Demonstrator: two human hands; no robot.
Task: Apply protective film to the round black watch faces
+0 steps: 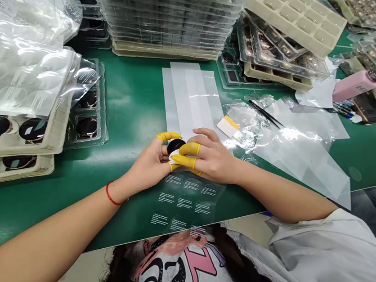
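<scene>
Head camera: left hand [150,163] and right hand [213,157] pinch one black disc [175,145] and, apparently, one white cloth [173,156].

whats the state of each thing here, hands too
left hand: holding the black disc
right hand: fingers closed on the disc too
black disc: held, partly covered by fingers
tweezers: lying down, unheld
pink bottle: capped; standing or lying, can't tell
cream tray at upper right: askew on stacked trays
clear trays: stacked high
</scene>
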